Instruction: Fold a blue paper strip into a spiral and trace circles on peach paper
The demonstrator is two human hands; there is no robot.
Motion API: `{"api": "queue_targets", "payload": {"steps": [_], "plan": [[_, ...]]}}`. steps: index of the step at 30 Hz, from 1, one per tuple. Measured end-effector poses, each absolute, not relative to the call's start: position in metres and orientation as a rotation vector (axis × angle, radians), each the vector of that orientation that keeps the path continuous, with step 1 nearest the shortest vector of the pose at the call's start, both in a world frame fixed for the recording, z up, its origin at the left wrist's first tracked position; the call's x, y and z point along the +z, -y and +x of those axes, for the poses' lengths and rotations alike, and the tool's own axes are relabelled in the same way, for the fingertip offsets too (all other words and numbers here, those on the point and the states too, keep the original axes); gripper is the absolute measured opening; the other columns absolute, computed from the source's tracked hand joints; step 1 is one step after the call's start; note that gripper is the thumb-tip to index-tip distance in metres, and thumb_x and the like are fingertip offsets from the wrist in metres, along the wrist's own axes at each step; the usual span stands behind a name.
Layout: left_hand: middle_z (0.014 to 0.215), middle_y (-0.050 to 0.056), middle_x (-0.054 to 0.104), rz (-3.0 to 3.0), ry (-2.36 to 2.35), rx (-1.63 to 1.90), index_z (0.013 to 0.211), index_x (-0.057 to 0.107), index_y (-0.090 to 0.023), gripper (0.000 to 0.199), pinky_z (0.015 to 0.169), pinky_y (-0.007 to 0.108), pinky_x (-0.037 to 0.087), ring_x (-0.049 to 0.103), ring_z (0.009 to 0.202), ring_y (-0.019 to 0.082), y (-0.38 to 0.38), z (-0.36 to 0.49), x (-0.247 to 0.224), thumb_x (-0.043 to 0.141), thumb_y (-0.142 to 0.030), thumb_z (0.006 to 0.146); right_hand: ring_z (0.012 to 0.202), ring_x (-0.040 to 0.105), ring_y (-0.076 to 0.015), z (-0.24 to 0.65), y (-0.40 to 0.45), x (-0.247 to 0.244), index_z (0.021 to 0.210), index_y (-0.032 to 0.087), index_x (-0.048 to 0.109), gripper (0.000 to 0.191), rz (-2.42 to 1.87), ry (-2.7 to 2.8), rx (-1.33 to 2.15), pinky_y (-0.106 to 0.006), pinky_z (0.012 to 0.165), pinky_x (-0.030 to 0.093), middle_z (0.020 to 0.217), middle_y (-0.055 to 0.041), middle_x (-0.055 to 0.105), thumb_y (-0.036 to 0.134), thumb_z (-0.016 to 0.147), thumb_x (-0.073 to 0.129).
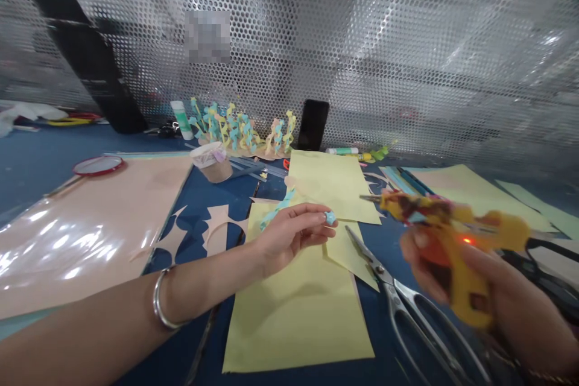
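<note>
The left hand (289,235) reaches out over the middle of the counter, its fingertips pinching a small pale-blue paper piece (330,218). A silver bangle (161,298) circles that wrist. Off to the right, the right hand (502,295) is clenched around the grip of a yellow hot glue gun (470,223), slightly blurred, with its nozzle pointing left and a red light glowing on its body.

Below the left hand, a long yellow paper sheet (289,319) lies on the dark blue counter (36,157), with more yellow paper pieces (332,184) overlapping its far end. A thin blue paper strip (278,208) lies across the yellow paper just beyond the left hand. Steel scissors (398,295) rest near the right, just below the glue gun, their blades pointing far and left.

On the left lie a glossy peach sheet (76,241) and peach cut-out scraps (217,229), with a red-rimmed round mirror (98,165) beyond them. Farther back stand a small paper cup (212,163), a glue stick (181,120), a cluster of blue and yellow paper cut-outs (235,126) and a black phone (313,125), all in front of a perforated metal panel (362,42).
</note>
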State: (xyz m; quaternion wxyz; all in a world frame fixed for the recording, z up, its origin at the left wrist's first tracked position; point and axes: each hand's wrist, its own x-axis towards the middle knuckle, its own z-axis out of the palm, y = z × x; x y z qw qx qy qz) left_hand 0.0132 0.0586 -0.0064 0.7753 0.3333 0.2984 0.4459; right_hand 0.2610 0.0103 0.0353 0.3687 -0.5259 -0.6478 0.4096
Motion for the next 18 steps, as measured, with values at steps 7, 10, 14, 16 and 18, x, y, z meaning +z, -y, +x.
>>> {"api": "queue_targets", "payload": {"steps": [7,10,14,16,18], "plan": [[0.082,0.003,0.071,0.752,-0.643,0.968,0.084,0.068,-0.016,0.013,0.071,0.021,0.049,0.066,0.071,0.011,-0.058,0.012,-0.006,0.071,-0.021,0.072,0.066,0.060,-0.0248,0.291,-0.039,0.013,0.090,0.018,0.051,0.036,-2.163,2.214,-0.239,-0.033,0.051,0.035,0.098,-0.0110,0.058,0.052,0.079,0.045],[0.083,0.003,0.071,0.761,-0.649,0.972,0.085,0.068,-0.016,0.013,0.072,0.021,0.050,0.066,0.071,0.011,-0.057,0.012,-0.006,0.071,-0.021,0.073,0.066,0.061,-0.0276,0.297,-0.039,0.012,0.088,0.017,0.056,0.049,-2.204,2.300,-0.128,-0.036,0.051,0.039,0.094,-0.0119,0.061,0.063,0.078,0.042],[0.084,0.003,0.071,0.760,-0.632,0.952,0.088,0.067,-0.017,0.016,0.073,0.022,0.050,0.066,0.071,0.010,-0.053,0.012,-0.003,0.071,-0.022,0.074,0.088,0.061,-0.0299,0.280,-0.031,0.032,0.106,0.021,0.058,0.046,-1.843,2.261,-0.043,-0.044,0.071,0.048,0.107,-0.0107,0.061,0.057,0.078,0.052],[0.085,0.003,0.070,0.769,-0.621,0.918,0.092,0.066,-0.017,0.018,0.073,0.022,0.050,0.066,0.071,0.010,-0.049,0.013,0.001,0.070,-0.023,0.075,0.091,0.061,-0.0235,0.263,-0.024,0.042,0.107,0.023,0.058,0.034,-1.555,2.209,0.168,-0.039,0.078,0.050,0.106,-0.0078,0.061,0.047,0.082,0.053],[0.088,0.004,0.070,0.796,-0.609,0.878,0.096,0.064,-0.018,0.022,0.071,0.022,0.049,0.066,0.071,0.010,-0.044,0.015,0.005,0.069,-0.024,0.076,0.087,0.062,-0.0187,0.243,-0.018,0.048,0.109,0.024,0.056,0.030,-1.357,2.139,0.430,-0.034,0.076,0.053,0.103,-0.0065,0.061,0.040,0.084,0.054]]}}
